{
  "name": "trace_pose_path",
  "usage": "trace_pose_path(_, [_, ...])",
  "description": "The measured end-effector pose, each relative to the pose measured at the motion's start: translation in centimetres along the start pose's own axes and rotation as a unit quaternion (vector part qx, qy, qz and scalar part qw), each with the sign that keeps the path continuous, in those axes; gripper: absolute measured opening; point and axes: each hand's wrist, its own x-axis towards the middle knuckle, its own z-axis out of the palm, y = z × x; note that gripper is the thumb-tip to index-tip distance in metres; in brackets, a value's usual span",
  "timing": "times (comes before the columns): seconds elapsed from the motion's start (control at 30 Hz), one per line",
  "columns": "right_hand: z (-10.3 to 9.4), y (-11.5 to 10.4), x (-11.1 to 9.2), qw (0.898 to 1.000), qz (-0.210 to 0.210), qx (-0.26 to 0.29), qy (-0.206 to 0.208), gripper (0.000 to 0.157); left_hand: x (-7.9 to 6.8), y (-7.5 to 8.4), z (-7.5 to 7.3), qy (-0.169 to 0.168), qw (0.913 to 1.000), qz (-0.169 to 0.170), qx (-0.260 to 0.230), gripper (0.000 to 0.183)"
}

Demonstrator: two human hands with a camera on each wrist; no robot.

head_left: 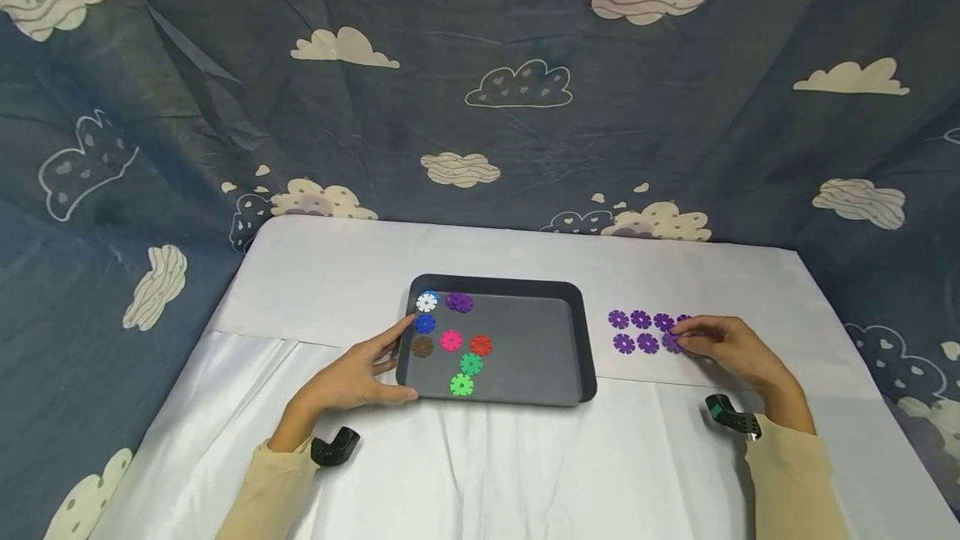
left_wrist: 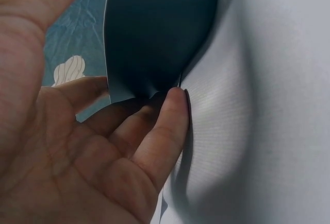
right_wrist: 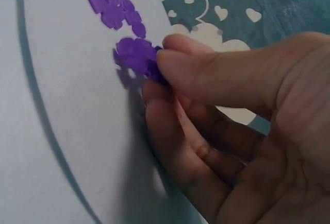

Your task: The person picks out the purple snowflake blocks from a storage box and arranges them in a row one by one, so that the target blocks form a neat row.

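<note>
My left hand (head_left: 351, 377) holds the dark grey tray (head_left: 534, 348) at its left side, thumb by the near corner. The left wrist view shows the fingers (left_wrist: 162, 131) against the tray's outer wall (left_wrist: 160, 33). Over on the right, my right hand (head_left: 731, 347) pinches a purple notched disc (right_wrist: 135, 55) between thumb and fingers, at the right end of two rows of purple discs (head_left: 641, 319). Part of the pinched disc is hidden by the thumb. Another purple disc (head_left: 683, 318) in the far row is partly covered by the hand.
Inside the tray lie a white disc (head_left: 427, 301), blue disc (head_left: 425, 323), overlapping purple discs (head_left: 459, 302), a brown disc (head_left: 422, 346), pink disc (head_left: 451, 340), red disc (head_left: 481, 345) and green discs (head_left: 471, 363). A white cloth (head_left: 525, 465) covers the table; a cloud-patterned curtain (head_left: 420, 123) hangs behind.
</note>
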Motion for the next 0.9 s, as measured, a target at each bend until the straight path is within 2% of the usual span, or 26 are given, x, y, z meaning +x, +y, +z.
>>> trace_pose_path(0.2, [0.21, -0.30, 0.21, 0.999, 0.002, -0.044, 0.016, 0.028, 0.11, 0.12, -0.18, 0.001, 1.0000, -0.003, 0.001, 0.110])
trace_pose_path(0.67, [0.37, -0.26, -0.08, 0.998, 0.024, -0.054, 0.034, 0.029, 0.09, 0.00, 0.03, -0.001, 1.0000, -0.001, 0.002, 0.111])
trace_pose_path(0.9, [0.37, -0.47, 0.05, 0.996, 0.019, -0.075, 0.037, 0.024, 0.02, -0.04, 0.03, 0.003, 1.0000, -0.002, 0.005, 0.110])
